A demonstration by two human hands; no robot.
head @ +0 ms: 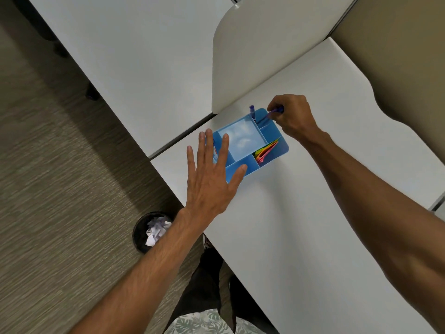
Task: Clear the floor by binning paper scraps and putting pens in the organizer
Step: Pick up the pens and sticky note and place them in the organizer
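Blue pen [274,112] pinched in right hand [292,115] grip, left hand [212,174] splayed

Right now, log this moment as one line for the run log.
right hand: lowering pen into organizer corner slot | left hand: open, over organizer's near end | bin: holds paper scraps | desk: organizer on it

Just the one cam, strapped to my head, looking steeply down and forward at the white desk [313,213]. Wide-angle, close enough that both my forearms fill the lower frame, and it's tilted so the desk edge runs diagonally.
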